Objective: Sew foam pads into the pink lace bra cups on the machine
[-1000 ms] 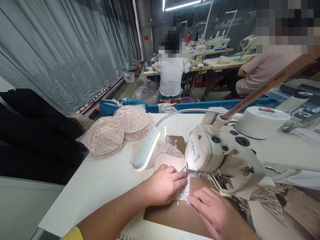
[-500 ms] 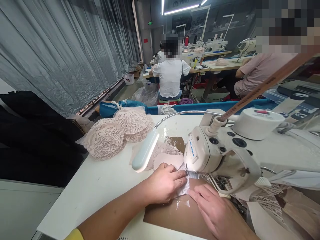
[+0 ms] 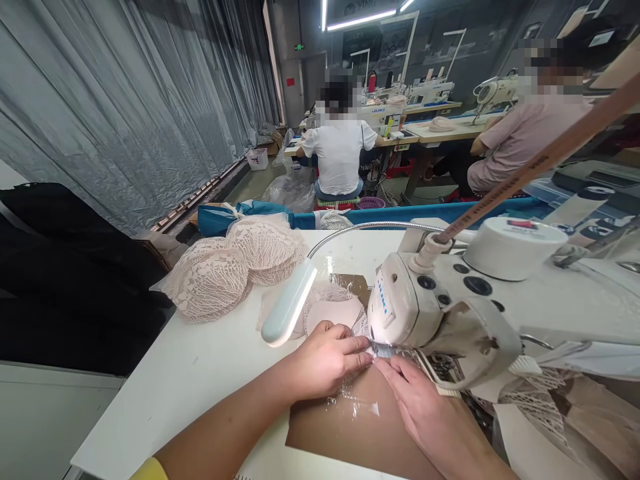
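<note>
A pale pink lace bra cup [image 3: 334, 315] lies under the sewing machine head [image 3: 395, 303], left of the needle area. My left hand [image 3: 330, 360] lies over its near edge, fingers bent and pressed together on the fabric by the presser foot. From the right, my right hand [image 3: 413, 393] pinches the same edge, its fingertips touching the left hand's fingertips. Both hands rest above a brown board [image 3: 345, 430] with shiny clear tape. My fingers hide most of the held edge, and the machine head hides the needle.
Stacked lace bra cups [image 3: 210, 280] sit at the table's left. A lit lamp [image 3: 290, 303] on a bendable neck hangs beside the machine. A thread cone [image 3: 517, 250] stands on the right, and more lace pieces [image 3: 535, 407] lie below. Two people sit at machines beyond.
The lace edge has moved forward toward the needle, with less of it showing near me. My right hand has moved forward and left, up to my left fingertips.
</note>
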Available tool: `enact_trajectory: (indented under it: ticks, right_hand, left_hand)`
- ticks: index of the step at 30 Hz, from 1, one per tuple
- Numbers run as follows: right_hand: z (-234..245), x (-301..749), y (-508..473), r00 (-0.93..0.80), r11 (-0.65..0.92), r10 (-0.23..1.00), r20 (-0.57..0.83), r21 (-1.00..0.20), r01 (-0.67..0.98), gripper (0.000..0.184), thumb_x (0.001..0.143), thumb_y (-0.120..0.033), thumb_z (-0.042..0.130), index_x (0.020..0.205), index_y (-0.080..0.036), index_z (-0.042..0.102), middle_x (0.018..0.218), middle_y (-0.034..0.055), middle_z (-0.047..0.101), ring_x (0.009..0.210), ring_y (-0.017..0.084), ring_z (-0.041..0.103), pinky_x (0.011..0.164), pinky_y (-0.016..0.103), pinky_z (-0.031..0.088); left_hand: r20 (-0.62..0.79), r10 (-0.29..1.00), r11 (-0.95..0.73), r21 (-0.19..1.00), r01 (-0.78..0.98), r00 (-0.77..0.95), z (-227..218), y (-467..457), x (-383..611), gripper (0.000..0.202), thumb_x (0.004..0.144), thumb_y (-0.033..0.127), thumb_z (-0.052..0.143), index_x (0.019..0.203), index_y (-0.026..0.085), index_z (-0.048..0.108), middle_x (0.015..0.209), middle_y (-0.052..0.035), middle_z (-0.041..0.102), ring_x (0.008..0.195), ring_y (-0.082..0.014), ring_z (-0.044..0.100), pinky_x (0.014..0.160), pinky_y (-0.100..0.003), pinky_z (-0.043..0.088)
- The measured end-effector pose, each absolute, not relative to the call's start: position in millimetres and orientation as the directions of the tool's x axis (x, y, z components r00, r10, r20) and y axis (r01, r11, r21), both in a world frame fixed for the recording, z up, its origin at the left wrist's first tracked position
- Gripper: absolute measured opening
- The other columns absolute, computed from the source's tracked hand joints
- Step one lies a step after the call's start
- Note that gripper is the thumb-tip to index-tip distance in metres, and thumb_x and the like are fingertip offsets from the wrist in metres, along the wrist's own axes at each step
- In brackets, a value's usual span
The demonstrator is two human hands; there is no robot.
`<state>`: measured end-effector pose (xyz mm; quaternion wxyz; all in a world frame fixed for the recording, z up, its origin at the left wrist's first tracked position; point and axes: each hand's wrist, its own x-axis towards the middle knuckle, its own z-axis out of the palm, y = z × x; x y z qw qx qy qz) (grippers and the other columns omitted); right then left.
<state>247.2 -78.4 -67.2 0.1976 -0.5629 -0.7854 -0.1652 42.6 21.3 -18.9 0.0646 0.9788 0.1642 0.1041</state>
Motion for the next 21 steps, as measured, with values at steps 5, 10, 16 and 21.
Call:
enact_trajectory:
  ticks: [5,10,16,21]
  right_hand:
    - [-75,247,-79,-0.287,0.306,0.820,0.496,0.043,0.951,0.051,0.084,0.001,0.035,0.119,-0.022,0.065,0.108,0.0090,0.069,0.097,0.021,0.064,0.088,0.034,0.047]
    - [-79,251,-81,-0.258,0.316,0.854,0.453,-0.056,0.947,0.050,0.089,-0.003,0.032,0.124,-0.025,0.062,0.111,0.0092,0.068,0.096,0.020,0.064,0.087,0.035,0.049]
    - [-83,255,-80,-0.244,0.314,0.847,0.473,-0.073,0.947,0.047,0.091,-0.008,0.031,0.123,-0.025,0.062,0.115,0.0109,0.067,0.096,0.021,0.065,0.085,0.037,0.051]
    - [-81,259,-79,-0.253,0.337,0.845,0.471,-0.102,0.936,0.043,0.092,-0.016,0.033,0.122,-0.025,0.063,0.111,0.0101,0.068,0.094,0.023,0.065,0.081,0.038,0.053]
  left_hand:
    - [0.150,0.374,-0.922,0.161,0.351,0.915,-19,25,44,0.040,0.085,0.018,0.055,0.125,0.022,0.053,0.123,-0.0068,0.059,0.104,-0.0230,0.048,0.086,-0.037,0.036]
    - [0.127,0.413,-0.905,0.168,0.391,0.902,-19,25,45,0.041,0.085,0.019,0.053,0.125,0.023,0.052,0.130,-0.0073,0.054,0.107,-0.0249,0.047,0.089,-0.038,0.035]
    - [0.152,0.425,-0.904,0.122,0.410,0.892,-18,24,44,0.037,0.086,0.021,0.050,0.122,0.021,0.051,0.130,-0.0073,0.054,0.113,-0.0262,0.045,0.089,-0.040,0.035]
    - [0.106,0.526,-0.850,0.076,0.520,0.844,-4,19,42,0.037,0.092,0.034,0.043,0.125,0.018,0.049,0.130,-0.0099,0.053,0.114,-0.0295,0.045,0.089,-0.043,0.039]
